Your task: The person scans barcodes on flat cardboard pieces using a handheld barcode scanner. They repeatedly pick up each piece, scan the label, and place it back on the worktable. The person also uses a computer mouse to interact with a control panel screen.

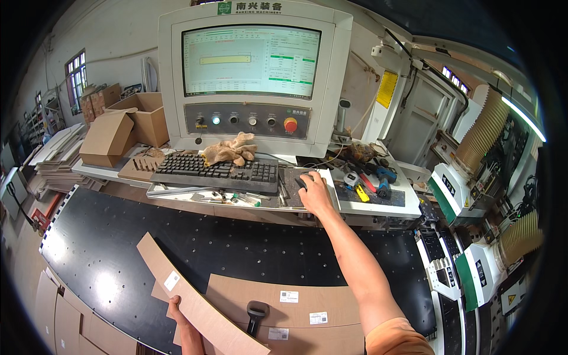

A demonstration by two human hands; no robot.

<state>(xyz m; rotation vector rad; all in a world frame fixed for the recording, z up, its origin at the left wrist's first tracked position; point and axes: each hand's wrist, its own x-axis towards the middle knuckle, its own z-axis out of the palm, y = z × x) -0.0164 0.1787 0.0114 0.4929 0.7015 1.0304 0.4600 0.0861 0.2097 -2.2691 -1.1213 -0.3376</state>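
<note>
My left hand (pixel 179 313) is closed on the edge of a long, narrow brown board (pixel 204 307) with a white label, held tilted over the black table. At the control console, my right hand (pixel 316 195) rests over a dark computer mouse (pixel 302 181), its fingers curled on it. The mouse is partly covered by the hand. Left of it lies a black keyboard (pixel 213 171) with beige work gloves (pixel 232 149) on top. A black handheld barcode scanner (pixel 255 315) lies on flat labelled boards (pixel 254 288) in front of me.
A lit monitor (pixel 251 62) stands behind the keyboard, above a button panel with a red stop button (pixel 290 124). Tools, including a blue drill (pixel 384 180), lie right. Machine heads with hoses (pixel 482 127) flank the black table (pixel 106 236). Cardboard boxes (pixel 109 139) stand left.
</note>
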